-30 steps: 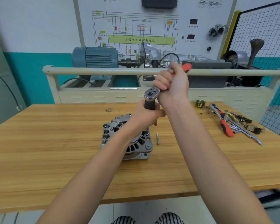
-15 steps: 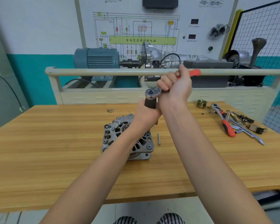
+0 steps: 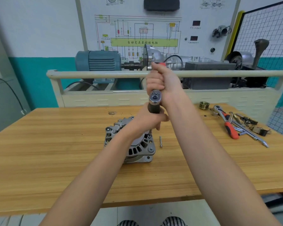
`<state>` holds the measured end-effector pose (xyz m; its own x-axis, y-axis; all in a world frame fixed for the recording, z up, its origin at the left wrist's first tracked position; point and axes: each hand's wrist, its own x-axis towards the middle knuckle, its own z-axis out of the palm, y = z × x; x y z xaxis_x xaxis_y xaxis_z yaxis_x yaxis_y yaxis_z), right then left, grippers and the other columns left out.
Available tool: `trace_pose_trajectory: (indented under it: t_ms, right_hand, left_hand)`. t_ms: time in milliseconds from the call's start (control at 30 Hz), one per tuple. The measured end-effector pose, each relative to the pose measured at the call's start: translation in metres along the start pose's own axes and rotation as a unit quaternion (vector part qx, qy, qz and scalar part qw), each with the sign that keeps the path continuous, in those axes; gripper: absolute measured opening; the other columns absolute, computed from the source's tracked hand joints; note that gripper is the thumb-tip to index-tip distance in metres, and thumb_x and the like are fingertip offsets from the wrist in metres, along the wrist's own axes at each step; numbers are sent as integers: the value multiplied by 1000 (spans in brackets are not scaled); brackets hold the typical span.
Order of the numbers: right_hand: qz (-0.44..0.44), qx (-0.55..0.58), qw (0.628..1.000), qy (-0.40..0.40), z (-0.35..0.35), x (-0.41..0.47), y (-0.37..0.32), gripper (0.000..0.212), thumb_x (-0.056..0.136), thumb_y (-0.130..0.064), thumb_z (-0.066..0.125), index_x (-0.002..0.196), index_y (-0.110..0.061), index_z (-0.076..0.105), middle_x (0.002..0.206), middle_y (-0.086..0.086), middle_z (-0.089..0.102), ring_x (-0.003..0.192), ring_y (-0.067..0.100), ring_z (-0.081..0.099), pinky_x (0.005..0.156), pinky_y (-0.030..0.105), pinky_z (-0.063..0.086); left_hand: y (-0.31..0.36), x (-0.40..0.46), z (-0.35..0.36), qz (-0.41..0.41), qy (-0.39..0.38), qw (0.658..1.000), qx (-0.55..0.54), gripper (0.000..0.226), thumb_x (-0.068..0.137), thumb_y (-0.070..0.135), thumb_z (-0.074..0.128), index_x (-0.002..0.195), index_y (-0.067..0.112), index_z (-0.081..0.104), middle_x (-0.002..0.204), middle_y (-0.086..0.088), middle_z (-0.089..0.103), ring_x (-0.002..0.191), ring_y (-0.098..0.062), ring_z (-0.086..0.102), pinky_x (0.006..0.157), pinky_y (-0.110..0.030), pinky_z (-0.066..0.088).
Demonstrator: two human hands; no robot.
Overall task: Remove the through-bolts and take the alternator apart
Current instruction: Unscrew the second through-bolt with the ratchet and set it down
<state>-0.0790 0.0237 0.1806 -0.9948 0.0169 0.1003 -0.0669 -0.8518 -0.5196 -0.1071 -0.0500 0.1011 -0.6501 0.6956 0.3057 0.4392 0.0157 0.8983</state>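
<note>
Alternator (image 3: 131,144) sits mid-desk (image 3: 55,160). My left hand (image 3: 147,121) grips the dark socket extension (image 3: 153,108) over a through-bolt (image 3: 150,133); right hand (image 3: 163,85) wraps the ratchet (image 3: 155,96) handle. One loose bolt (image 3: 160,141) lies beside the alternator.

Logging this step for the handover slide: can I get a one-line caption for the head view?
Right hand swings red-handled ratchet; left hand steadies its black socket extension over grey alternator.

The left hand (image 3: 148,119) and forearm hide the middle of the alternator (image 3: 131,142) and the lower part of the ratchet's extension (image 3: 153,108). The right hand (image 3: 163,85) covers most of the ratchet handle (image 3: 161,64). The small parts (image 3: 252,124) heaped at the table's right are too jumbled to identify.
</note>
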Motion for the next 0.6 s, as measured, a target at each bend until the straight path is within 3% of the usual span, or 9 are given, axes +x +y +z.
trace_pose_trajectory:
  t_ms: [100, 167, 233, 333, 400, 467, 533, 600]
  right_hand:
    - [-258, 62, 959, 102, -6, -6, 7, 40, 100, -17, 43, 62, -18, 31, 38, -9, 21, 28, 5, 18, 28, 16, 17]
    - [-328, 71, 934, 122, -7, -11, 10, 36, 100, -17, 42, 66, -19, 30, 39, -9, 20, 30, 6, 16, 30, 17, 18]
    - [-296, 59, 947, 108, -9, -13, 7, 38, 100, -18, 41, 64, -19, 29, 39, -9, 20, 30, 6, 16, 30, 17, 17]
    - [-104, 22, 994, 33, -8, -8, -5, 42, 100, -19, 40, 60, -18, 30, 36, -8, 22, 25, 5, 19, 27, 15, 16]
    - [25, -26, 999, -21, -5, -2, -10, 44, 101, -21, 38, 57, -17, 31, 36, -8, 22, 24, 4, 20, 26, 12, 16]
    - [100, -55, 992, -53, -3, 2, -8, 52, 102, -25, 35, 52, -13, 35, 41, -11, 16, 27, 3, 13, 24, 15, 19]
    - [102, -34, 993, -58, -1, 4, -5, 57, 102, -26, 35, 46, -13, 35, 40, -11, 16, 26, 2, 13, 22, 15, 20]
    - [19, 10, 999, -27, -2, 2, -2, 54, 101, -23, 38, 48, -15, 34, 33, -9, 22, 21, 3, 20, 22, 13, 18]
  left_hand:
    - [0, 7, 6, -13, 105, 994, -41, 26, 80, -4, 54, 59, 8, 46, 42, 2, 45, 38, -13, 40, 53, -28, 38]
    - [1, 9, 11, -10, 142, 989, -50, 23, 80, -4, 53, 61, 6, 47, 47, -3, 44, 40, -16, 40, 49, -27, 38]
    - [-1, 9, 11, -3, 123, 992, -34, 26, 79, -4, 57, 58, 7, 46, 46, -1, 44, 37, -12, 41, 43, -21, 37]
    - [0, 5, 1, 16, 24, 1000, 12, 32, 75, -2, 66, 52, 9, 46, 45, 1, 45, 39, -7, 44, 46, -17, 42]
    - [2, 2, -3, 30, -32, 999, 17, 34, 75, -2, 67, 50, 11, 48, 47, -1, 48, 42, -7, 45, 49, -17, 43]
    - [3, 0, -3, 32, -46, 998, 6, 34, 75, -4, 66, 50, 11, 47, 48, -1, 49, 42, -6, 44, 50, -18, 41]
    - [0, 0, 0, 26, -28, 999, -29, 35, 72, -5, 62, 49, 13, 43, 43, 5, 44, 38, -6, 41, 52, -24, 40]
    - [-3, 2, 2, 21, 8, 998, -56, 38, 74, -8, 59, 49, 14, 40, 40, 9, 40, 36, -7, 38, 54, -28, 38]
